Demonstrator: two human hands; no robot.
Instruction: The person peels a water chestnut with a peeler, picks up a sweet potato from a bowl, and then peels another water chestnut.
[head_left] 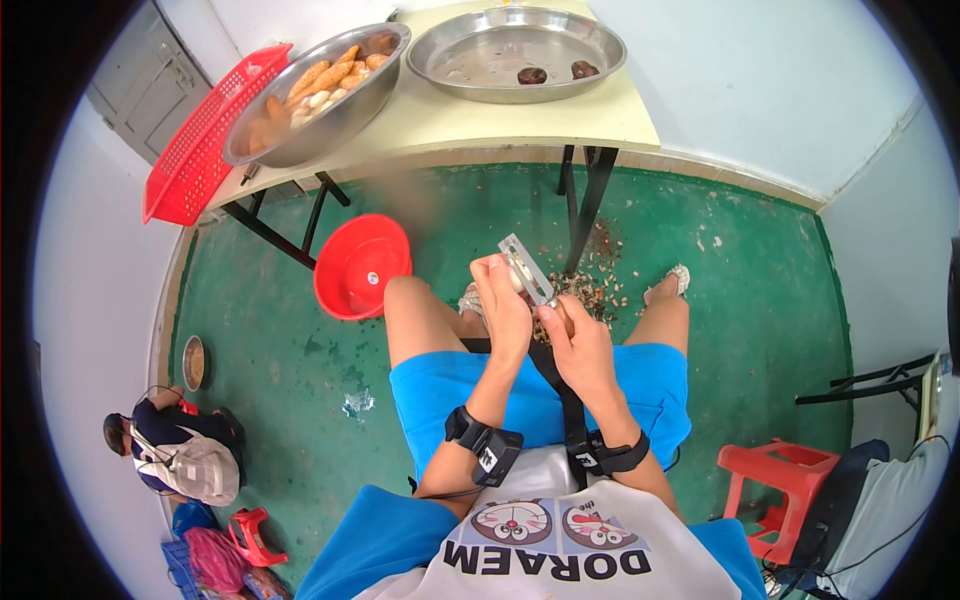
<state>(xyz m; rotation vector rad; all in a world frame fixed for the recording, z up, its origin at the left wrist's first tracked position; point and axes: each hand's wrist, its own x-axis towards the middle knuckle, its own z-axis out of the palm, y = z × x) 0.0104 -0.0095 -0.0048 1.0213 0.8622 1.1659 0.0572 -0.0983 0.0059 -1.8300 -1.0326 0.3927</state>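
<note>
My right hand (580, 345) grips the handle of a peeler, and its flat slotted metal blade (526, 270) points up and away to the left. My left hand (502, 305) is closed around a pale peeled vegetable (517, 281), mostly hidden by the fingers and the blade. The blade lies over or against this vegetable; exact contact is not clear. Both hands are close together above my lap. On the floor beyond them are scattered peelings (592, 298).
On the table (440, 128) stand a steel bowl (290, 150) of orange-brown and white vegetables, a steel tray (470, 88) with two dark round pieces, and a red basket (195, 165). A red basin (345, 285) and red stool (775, 475) stand on the floor. Another person (180, 445) crouches left.
</note>
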